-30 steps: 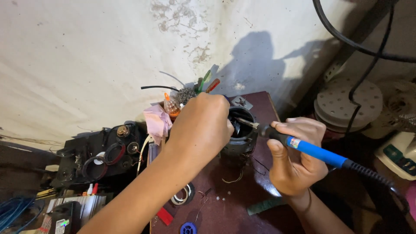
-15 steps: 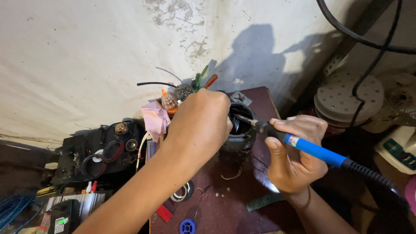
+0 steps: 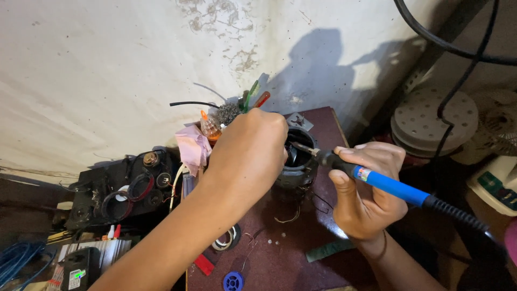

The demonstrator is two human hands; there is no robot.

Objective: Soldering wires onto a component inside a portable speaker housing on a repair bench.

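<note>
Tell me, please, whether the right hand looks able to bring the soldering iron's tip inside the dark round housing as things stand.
Probably yes: the right hand holds the blue-handled soldering iron with its tip already at the open top of the dark round housing. The left hand covers only the housing's left side.

Single head view — looks steeply down, close over worktable (image 3: pixel 318 253).

Dark red table (image 3: pixel 323 253) w/ motor housing (image 3: pixel 297 171), blue spool (image 3: pixel 233 281)
</note>
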